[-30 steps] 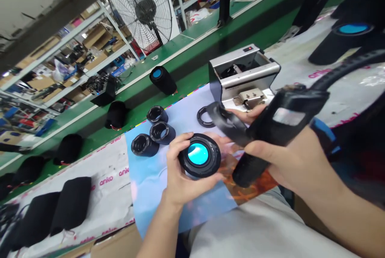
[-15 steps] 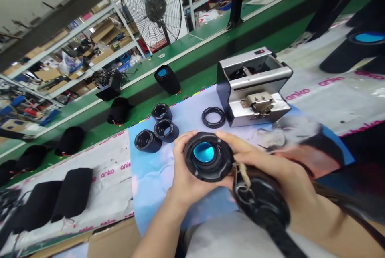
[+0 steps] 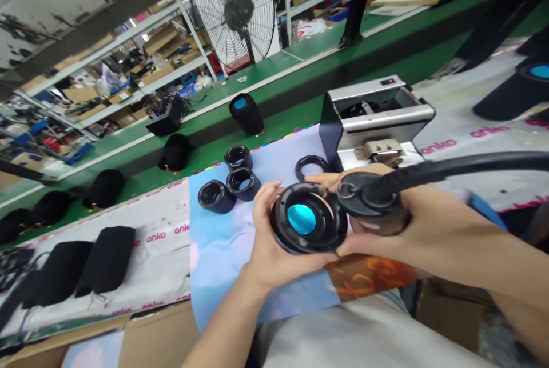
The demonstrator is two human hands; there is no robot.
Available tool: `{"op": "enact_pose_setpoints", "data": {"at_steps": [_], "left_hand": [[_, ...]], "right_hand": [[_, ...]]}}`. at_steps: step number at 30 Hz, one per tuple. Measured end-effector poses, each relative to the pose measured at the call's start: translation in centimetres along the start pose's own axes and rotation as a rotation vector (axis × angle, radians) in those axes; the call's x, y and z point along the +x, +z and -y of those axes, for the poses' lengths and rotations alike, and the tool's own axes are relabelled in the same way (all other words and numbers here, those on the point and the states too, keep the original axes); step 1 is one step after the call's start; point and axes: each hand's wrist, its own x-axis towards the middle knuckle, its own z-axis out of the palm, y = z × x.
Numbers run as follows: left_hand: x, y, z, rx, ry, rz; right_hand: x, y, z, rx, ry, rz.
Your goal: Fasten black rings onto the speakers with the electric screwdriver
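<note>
My left hand is wrapped around a round black speaker cap with a cyan centre, held face-up above the bench. My right hand grips a black power tool with a thick black hose running off to the right. The tool's body sits right against the cap's right rim. Both hands are closed on what they hold.
Three black ring-shaped cups and a flat black ring lie on the blue printed mat. A silver metal machine stands behind the hands. Black speaker bodies lie at the left. A fan stands beyond the green conveyor.
The tool swung from pointing down at my lap to upright beside the cap, hose now trailing right. The cap stayed in my left hand, lifted slightly.
</note>
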Motion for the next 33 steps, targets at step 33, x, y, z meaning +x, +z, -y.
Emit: {"op": "enact_pose_setpoints", "data": {"at_steps": [33], "left_hand": [[0.4, -0.2, -0.7, -0.132, -0.058, 0.104]], "right_hand": [[0.4, 0.5, 1.8, -0.207, 0.028, 0.084]]}}
